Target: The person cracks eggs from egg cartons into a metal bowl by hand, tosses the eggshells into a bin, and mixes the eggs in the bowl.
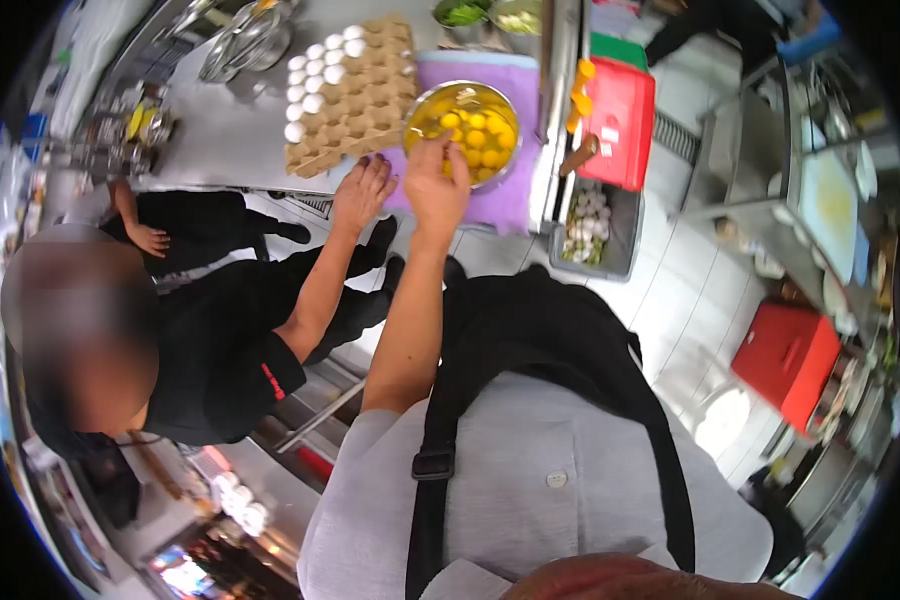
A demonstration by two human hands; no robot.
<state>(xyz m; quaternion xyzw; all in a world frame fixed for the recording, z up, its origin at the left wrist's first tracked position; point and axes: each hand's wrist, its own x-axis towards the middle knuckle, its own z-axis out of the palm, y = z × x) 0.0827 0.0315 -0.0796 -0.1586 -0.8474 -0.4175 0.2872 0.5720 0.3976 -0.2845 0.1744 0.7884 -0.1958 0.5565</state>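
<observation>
My left hand [437, 190] is over the near left edge of a metal bowl [515, 105], its fingers bent and pressed together. Whatever they may hold is too small or hidden to name. Many yolks in clear egg white [495, 122] fill the bowl, which stands on a purple cloth [515, 205]. Left of it lies a cardboard egg tray [375, 95] with white eggs [313, 103] along its left side and bare cups elsewhere. A co-worker's hand [365, 190] rests near the tray's front edge, apart from mine. My right hand is out of view.
The co-worker [230, 340] in black stands close on my left, another person's hand [150, 240] behind. Right of the cloth are a red-lidded container [620, 130], a brown handle [580, 155] and a grey bin [615, 265] with eggshells. Metal bowls of greens [462, 14] stand at the back.
</observation>
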